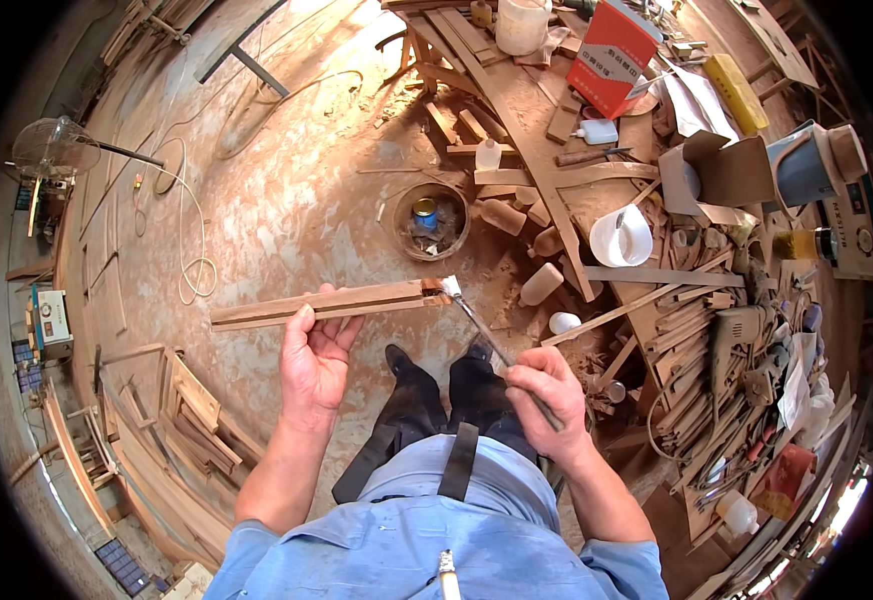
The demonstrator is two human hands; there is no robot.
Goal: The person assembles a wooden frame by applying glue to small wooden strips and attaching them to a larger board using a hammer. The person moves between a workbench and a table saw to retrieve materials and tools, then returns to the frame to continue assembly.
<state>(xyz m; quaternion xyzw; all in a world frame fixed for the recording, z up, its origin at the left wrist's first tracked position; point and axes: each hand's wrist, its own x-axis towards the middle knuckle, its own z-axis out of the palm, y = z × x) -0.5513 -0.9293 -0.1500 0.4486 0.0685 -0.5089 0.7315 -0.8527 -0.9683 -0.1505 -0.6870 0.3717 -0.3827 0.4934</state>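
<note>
My left hand (315, 367) is closed around a long brown wooden bar (326, 306), held level across my front. A dark groove runs along the bar, and its right end is cut and more reddish. In my right hand (546, 395) I grip a slim, dark-handled tool with a white tip (478, 322), slanting up to the left. The white tip touches or nearly touches the bar's right end. Whether it is bristle or a white paste on a blade I cannot tell.
On the floor ahead stands a round basin (399, 226) holding a blue tin (424, 214). At right, a cluttered bench bears a white tub (620, 237), a red box (611, 58), a cardboard box (731, 170) and many wood strips (691, 350). Boards (156, 480) lie at lower left.
</note>
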